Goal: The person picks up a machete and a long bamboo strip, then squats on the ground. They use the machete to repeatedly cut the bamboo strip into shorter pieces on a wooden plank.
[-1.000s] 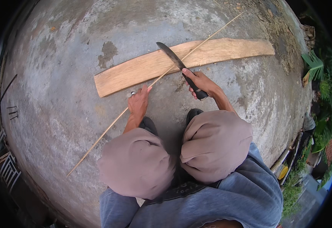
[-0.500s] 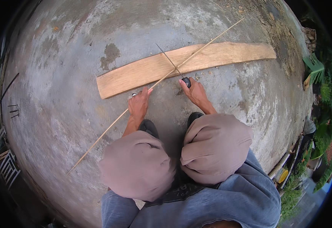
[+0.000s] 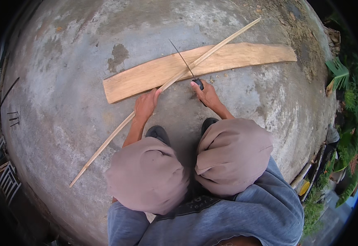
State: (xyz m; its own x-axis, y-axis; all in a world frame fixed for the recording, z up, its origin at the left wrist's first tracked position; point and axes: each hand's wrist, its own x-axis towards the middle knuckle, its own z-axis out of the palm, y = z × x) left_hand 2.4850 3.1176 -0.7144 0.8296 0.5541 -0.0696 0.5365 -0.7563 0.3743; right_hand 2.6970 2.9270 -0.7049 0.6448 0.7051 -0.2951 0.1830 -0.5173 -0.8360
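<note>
A long, thin wooden strip (image 3: 224,42) runs slantwise from the near left to the far right, its pale broad face showing. My left hand (image 3: 146,103) is closed round it near its middle. In my right hand (image 3: 207,95) is a knife (image 3: 182,59), gripped by its black handle. The narrow blade points up and to the left, crossing the strip, close to or touching it. Beneath both lies a pale wooden plank (image 3: 140,81), slightly curved in this view, flat on the ground just beyond my hands.
Rough, stained concrete (image 3: 60,119) surrounds the plank. My bent knees and dark shoes (image 3: 158,134) are close below my hands. Small dark metal pieces (image 3: 13,119) lie at the far left. Green plants (image 3: 339,74) and a yellow object (image 3: 303,187) line the right edge.
The strip has turned about its length, so its wide face now shows instead of its thin edge. My left hand has rolled with it. The knife has shifted only slightly.
</note>
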